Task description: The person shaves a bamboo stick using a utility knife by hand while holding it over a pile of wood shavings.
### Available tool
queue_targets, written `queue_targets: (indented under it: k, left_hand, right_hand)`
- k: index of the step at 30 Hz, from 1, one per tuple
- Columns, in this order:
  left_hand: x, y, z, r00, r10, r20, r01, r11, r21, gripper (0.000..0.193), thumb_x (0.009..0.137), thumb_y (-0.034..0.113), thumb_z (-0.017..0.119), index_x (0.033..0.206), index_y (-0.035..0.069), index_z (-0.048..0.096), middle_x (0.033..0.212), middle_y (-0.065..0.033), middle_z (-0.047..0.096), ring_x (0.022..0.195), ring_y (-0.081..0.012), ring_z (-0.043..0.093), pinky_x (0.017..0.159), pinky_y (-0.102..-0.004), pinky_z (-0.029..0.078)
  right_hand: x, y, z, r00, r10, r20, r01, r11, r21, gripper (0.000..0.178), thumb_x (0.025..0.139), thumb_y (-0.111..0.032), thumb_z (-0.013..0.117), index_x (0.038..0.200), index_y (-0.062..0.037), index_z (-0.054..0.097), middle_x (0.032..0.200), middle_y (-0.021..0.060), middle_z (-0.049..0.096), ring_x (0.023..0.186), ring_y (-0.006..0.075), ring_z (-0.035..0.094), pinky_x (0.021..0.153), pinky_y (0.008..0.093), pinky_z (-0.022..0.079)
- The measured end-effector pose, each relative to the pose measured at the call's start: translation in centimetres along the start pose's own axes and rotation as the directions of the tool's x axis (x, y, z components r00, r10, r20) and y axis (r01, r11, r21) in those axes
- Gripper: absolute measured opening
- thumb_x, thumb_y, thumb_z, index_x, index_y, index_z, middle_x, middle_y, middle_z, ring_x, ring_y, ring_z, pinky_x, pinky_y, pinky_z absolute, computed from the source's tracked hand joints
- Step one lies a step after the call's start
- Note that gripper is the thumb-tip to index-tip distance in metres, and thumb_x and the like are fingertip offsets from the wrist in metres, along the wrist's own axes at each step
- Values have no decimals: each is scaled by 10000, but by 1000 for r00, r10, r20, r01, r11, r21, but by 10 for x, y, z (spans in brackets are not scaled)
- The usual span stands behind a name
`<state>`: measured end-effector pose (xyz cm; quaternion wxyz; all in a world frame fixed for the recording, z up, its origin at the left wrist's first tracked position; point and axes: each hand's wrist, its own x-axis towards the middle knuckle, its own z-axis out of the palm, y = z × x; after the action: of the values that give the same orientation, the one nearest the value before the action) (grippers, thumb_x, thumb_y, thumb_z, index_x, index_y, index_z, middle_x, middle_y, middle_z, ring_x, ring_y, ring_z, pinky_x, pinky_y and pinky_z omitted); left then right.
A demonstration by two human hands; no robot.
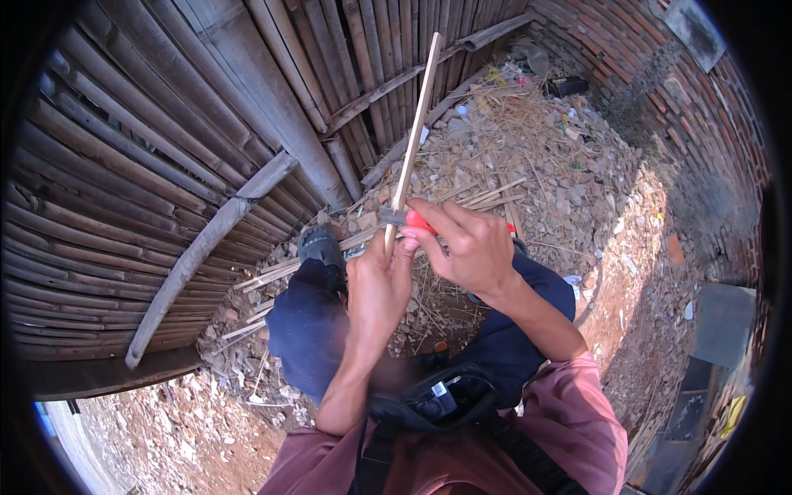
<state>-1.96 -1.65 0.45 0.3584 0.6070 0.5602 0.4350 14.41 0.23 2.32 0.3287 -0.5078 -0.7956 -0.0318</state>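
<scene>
A long, pale wooden strip (419, 107) stands tilted in front of me, its upper end pointing away toward the bamboo wall. My left hand (375, 285) is closed round its lower end. My right hand (470, 243) grips a knife (419, 223) by its red handle, much of which the fingers hide. The short grey blade lies across the strip just above my left hand and touches it. Below and beside my hands, several similar pale strips (495, 191) lie on the ground between and beyond my feet.
A bamboo slat wall (190, 99) rises close on my left, with a curved pole (214, 247) across it. Rubble and dry straw (528, 124) cover the ground. A brick wall (660, 91) stands far right, a black box (567, 86) near its foot. A black bag (433, 400) hangs at my waist.
</scene>
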Motion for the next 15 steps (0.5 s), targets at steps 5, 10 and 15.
queue_targets:
  k: [5,10,15]
  left_hand:
    - [0,2,4,992,-95,85,89,993,75,410,1025,333,780,898,-23,621,579,-111,551,496,-181,511,517,-382,434]
    - [-1,-10,5,996,-55,63,54,998,11,382,1051,324,756,895,-8,648,665,27,519,595,-70,396,526,-311,348]
    - [-4,-27,-5,967,-122,226,163,971,-175,328,1039,250,776,963,55,523,718,58,480,640,-56,451,569,-260,399]
  right_hand:
    - [7,10,-1,984,152,-89,-157,986,-55,306,974,-289,788,1214,-100,790,830,90,744,650,284,724,567,385,550]
    - [17,37,-10,950,282,-136,-244,938,246,292,1041,-320,721,1161,-56,765,830,141,748,701,283,747,585,376,533]
    - [1,75,-23,847,473,242,-479,485,731,315,1118,-282,609,1285,-14,614,828,48,700,771,153,687,753,312,525]
